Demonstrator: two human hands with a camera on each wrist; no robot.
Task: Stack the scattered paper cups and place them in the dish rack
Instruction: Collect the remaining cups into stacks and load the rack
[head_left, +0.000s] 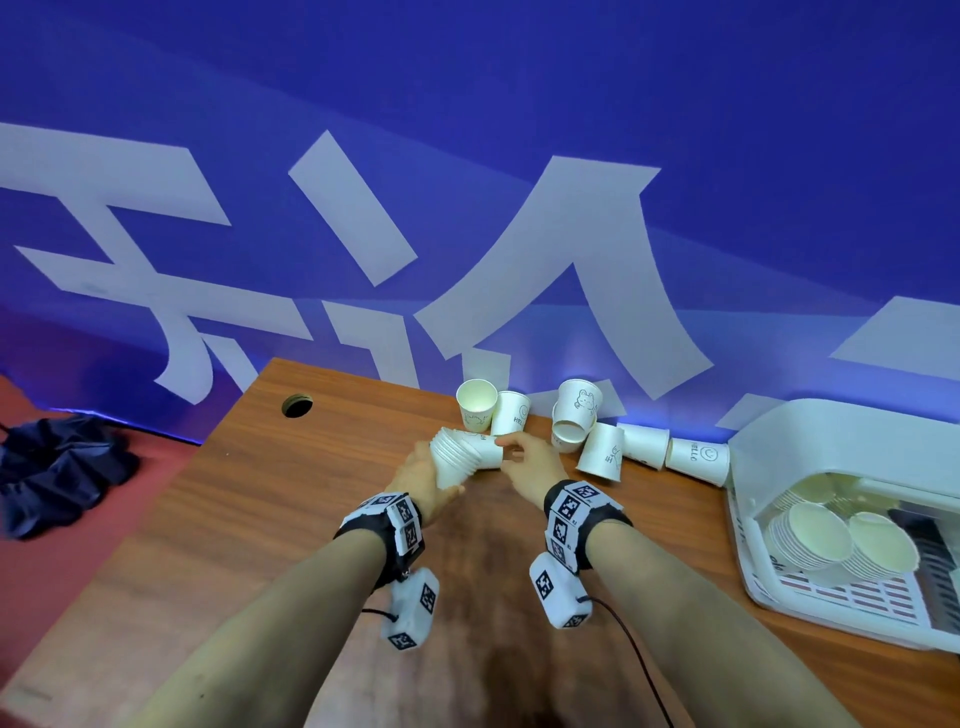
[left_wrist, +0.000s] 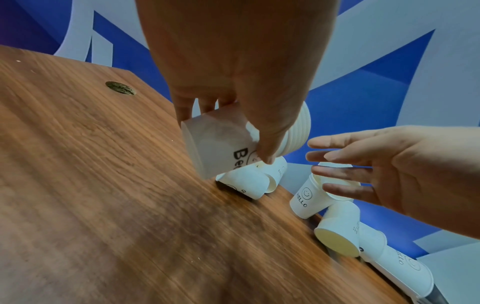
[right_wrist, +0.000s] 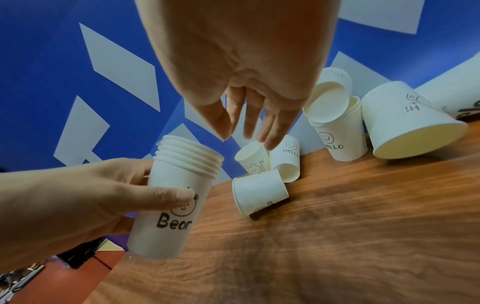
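My left hand (head_left: 423, 475) grips a nested stack of white paper cups (right_wrist: 174, 195) marked "Bear", tilted above the wooden table (head_left: 249, 530). Its thumb (right_wrist: 166, 197) presses the stack's front. My right hand (right_wrist: 246, 123) hovers just right of the stack with straight, spread fingers and holds nothing. Under those fingers one cup (right_wrist: 259, 193) lies on its side on the table. Several loose cups (head_left: 600, 454), some upright and some tipped, crowd the table's back edge. The white dish rack (head_left: 831, 415) stands at the right.
Stacked cups (head_left: 810, 535) lie inside the rack. A blue banner wall runs right behind the loose cups. A cable hole (head_left: 296, 405) is at the table's back left. A dark cloth (head_left: 57, 467) lies on the red floor to the left.
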